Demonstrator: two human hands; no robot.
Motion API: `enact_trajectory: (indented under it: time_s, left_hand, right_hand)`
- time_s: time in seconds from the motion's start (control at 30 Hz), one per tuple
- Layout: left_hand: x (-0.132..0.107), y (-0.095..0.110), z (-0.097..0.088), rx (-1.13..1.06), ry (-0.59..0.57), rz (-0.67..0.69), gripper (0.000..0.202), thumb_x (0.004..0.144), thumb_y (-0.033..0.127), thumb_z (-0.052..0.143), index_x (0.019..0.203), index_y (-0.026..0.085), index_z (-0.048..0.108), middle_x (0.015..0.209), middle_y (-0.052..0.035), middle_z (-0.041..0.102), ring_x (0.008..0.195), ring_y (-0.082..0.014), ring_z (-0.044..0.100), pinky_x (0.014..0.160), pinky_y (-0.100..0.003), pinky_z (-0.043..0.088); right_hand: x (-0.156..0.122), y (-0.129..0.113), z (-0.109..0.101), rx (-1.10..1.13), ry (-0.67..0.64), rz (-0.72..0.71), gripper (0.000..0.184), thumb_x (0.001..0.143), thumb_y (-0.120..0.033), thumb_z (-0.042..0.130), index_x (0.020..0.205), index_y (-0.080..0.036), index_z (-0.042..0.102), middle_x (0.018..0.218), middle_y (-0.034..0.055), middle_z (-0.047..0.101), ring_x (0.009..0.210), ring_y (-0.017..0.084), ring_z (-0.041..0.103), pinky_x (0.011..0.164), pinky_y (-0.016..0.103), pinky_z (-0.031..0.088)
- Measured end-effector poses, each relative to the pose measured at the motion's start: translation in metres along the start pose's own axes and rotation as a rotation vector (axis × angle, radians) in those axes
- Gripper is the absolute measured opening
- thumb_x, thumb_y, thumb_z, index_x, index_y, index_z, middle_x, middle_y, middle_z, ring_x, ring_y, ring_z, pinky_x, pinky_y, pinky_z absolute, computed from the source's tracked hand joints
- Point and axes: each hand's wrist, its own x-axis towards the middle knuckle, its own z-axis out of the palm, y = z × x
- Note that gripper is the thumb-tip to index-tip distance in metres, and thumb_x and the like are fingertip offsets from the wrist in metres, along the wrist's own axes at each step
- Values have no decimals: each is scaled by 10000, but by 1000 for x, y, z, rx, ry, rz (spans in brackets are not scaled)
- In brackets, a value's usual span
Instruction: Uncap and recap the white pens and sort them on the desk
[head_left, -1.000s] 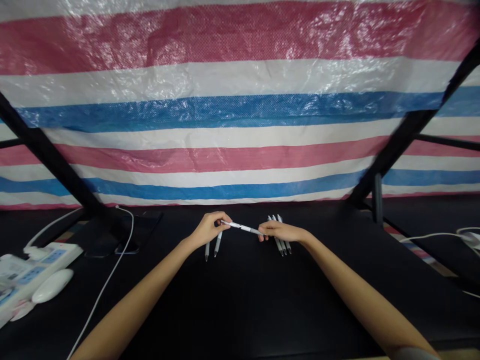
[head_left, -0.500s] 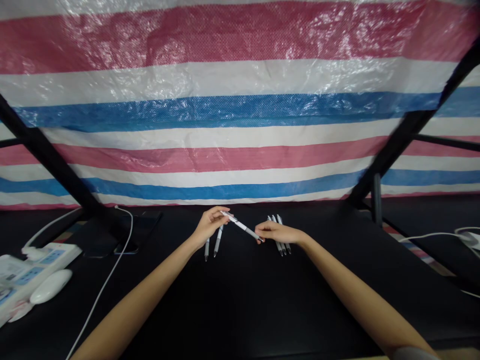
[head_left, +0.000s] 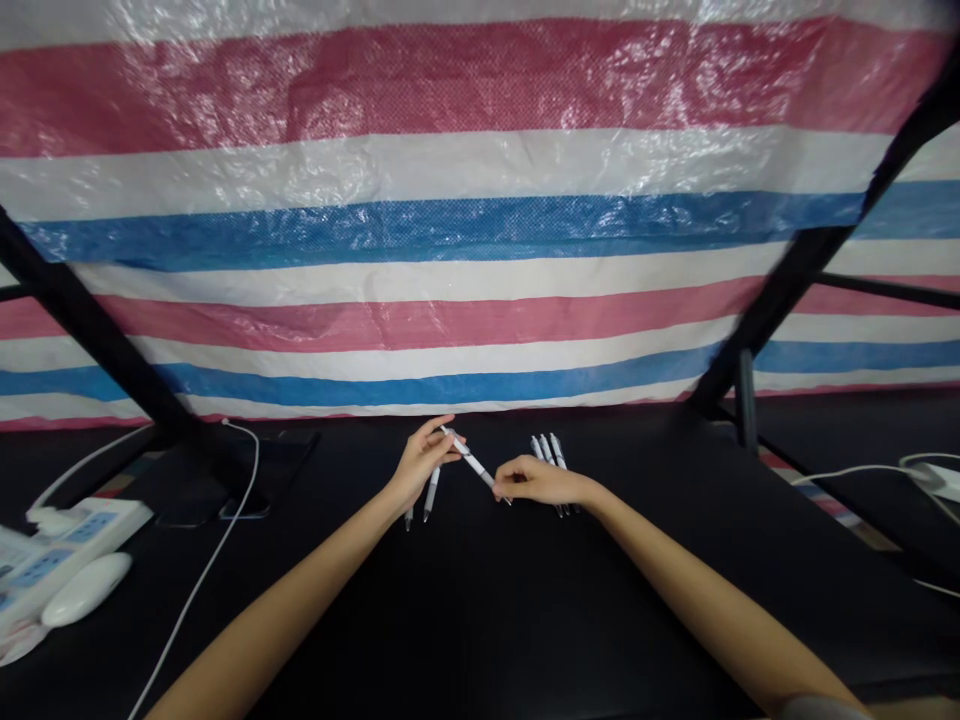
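Observation:
A white pen [head_left: 472, 461] with a grey grip slants down to the right between my two hands. My left hand [head_left: 421, 465] is closed around its upper end, thumb and fingers pinching it. At the lower end near the tip, my right hand [head_left: 536, 480] has its fingers closed on the same pen. Two similar pens lie on the black table under and beside my left hand; the nearer one [head_left: 431, 496] shows best, the other mostly its tip [head_left: 409, 519]. Three more pens [head_left: 548, 450] lie side by side beyond my right hand, which partly covers them.
On the left are a white power strip [head_left: 82, 540], a white computer mouse [head_left: 88, 590] and a white cable [head_left: 202, 575]. A dark flat device [head_left: 277, 470] lies behind the cable. Black frame legs [head_left: 750, 310] stand on both sides before a striped plastic sheet [head_left: 450, 320].
The pen between my hands now slants more steeply. My right hand has moved a little left and lower with the tip end. The whole view has shifted slightly.

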Motion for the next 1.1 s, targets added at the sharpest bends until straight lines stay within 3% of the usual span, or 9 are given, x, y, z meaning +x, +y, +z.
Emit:
enact_trajectory:
  time_s: [0.13,0.23,0.4,0.57,0.83,1.1]
  left_hand:
    - [9,-4,-7,-16,38,31,491,707,332,684,1143,141,564,781,-45,668,727,-139,618,717,-274,483]
    - [18,-9,-15,-62,88,65,437,715,312,665,1112,142,599,705,-16,633,672,-114,584,680,-251,458]
    - [27,-13,-24,-105,155,105,310,700,281,659,966,124,668,644,-10,597,624,-106,545,642,-252,433]
    - [27,-14,-30,-130,194,139,259,703,268,652,912,119,685,661,-15,591,635,-105,539,648,-247,424]
    - [25,-19,-34,-11,123,137,293,714,274,634,970,136,670,639,-5,589,604,-106,530,613,-237,412]
    - [27,-19,-35,13,104,125,235,717,279,614,902,145,672,615,3,568,598,-108,518,611,-236,405]
  right_hand:
    - [1,5,-2,1,117,-3,384,825,-497,502,770,-139,631,642,2,557,590,111,481,558,228,350]
    - [0,15,-10,41,355,-13,377,817,-505,501,784,-147,613,663,9,562,629,127,503,606,247,380]
    - [-1,43,-24,118,827,14,422,781,-580,482,688,-172,533,567,-19,469,547,120,443,548,250,363]
    - [-3,65,-27,174,1059,29,431,766,-591,491,617,-187,508,492,-34,407,476,110,376,502,257,321]
    - [-3,80,-27,311,1176,65,454,740,-628,488,600,-197,506,451,-40,386,420,101,339,438,251,276]
    - [-4,83,-29,372,1279,54,397,750,-562,516,584,-203,498,432,-49,366,414,97,336,449,258,282]
